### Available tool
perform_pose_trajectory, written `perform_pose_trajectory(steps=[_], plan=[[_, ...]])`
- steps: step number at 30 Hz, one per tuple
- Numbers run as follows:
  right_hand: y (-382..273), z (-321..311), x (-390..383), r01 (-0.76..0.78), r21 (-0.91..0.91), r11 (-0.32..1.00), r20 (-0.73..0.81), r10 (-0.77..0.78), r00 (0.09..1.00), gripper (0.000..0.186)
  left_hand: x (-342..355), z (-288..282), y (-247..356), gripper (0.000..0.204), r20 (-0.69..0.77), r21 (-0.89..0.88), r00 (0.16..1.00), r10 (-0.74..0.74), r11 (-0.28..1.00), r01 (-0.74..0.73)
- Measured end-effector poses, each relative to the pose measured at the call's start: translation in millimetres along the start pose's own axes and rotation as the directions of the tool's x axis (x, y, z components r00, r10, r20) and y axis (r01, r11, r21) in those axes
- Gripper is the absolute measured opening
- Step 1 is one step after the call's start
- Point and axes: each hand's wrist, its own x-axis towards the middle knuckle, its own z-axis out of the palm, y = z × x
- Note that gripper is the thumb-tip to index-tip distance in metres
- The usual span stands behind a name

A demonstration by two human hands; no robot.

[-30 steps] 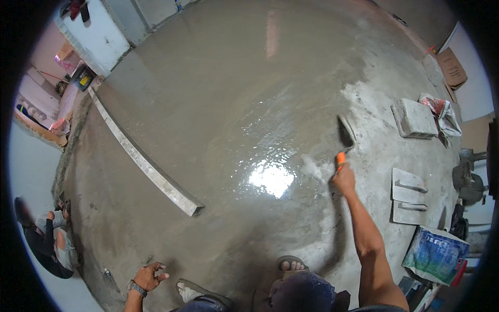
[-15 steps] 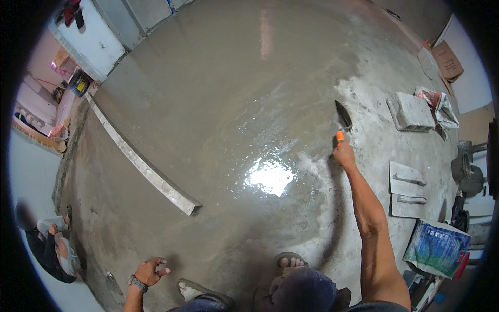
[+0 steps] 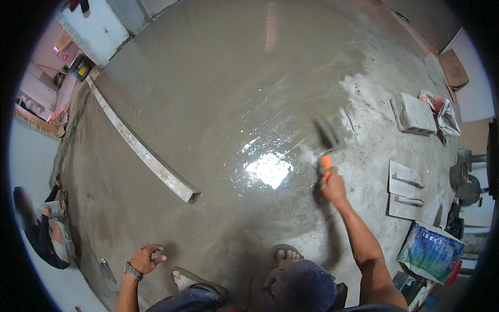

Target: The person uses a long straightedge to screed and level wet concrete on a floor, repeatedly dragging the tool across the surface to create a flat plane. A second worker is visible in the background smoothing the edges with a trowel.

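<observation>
My right hand (image 3: 333, 187) is wrapped round the orange handle of a pointed trowel (image 3: 326, 160). Its dark blade is smeared by motion, low over the border between wet, shiny cement (image 3: 218, 104) and paler, rougher floor. Off to the left, near my foot, my left hand (image 3: 147, 258) hangs above the floor with a watch on the wrist. Its fingers are apart and loosely bent, with nothing in them. A glare of light lies on the wet surface to the left of the trowel.
A long straightedge bar (image 3: 140, 148) lies on the cement at left. To the right are a concrete block (image 3: 413, 113), two flat finishing trowels (image 3: 405, 179) and a blue-white sack (image 3: 431, 250). A person (image 3: 49, 229) sits by the left wall; a bucket (image 3: 81, 67) stands far left.
My right hand has drawn the trowel nearer to me and leftward, off the pale patch toward the wet cement. My left hand has risen slightly. The seated person's arm has shifted.
</observation>
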Motion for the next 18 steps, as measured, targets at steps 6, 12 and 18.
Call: perform_pose_trajectory(steps=[6,12,18], plan=[[-2.5,38.4,-78.2,0.016,-0.042,0.999,0.156,-0.009,0.988,0.033,-2.8,5.5,-4.3,0.05,-0.005,-0.004,1.0,-0.014,1.0,0.014],[-43.3,41.4,-162.0,0.308,0.092,0.947,0.509,-0.311,0.803,0.037,13.2,-2.4,23.3,0.048,-0.009,0.008,0.998,0.057,0.998,-0.057],[8.6,-5.9,-123.7,-0.028,0.004,1.0,0.235,0.026,0.972,0.032,4.5,3.7,9.2,0.046,-0.032,0.0,0.996,0.078,0.997,-0.078]])
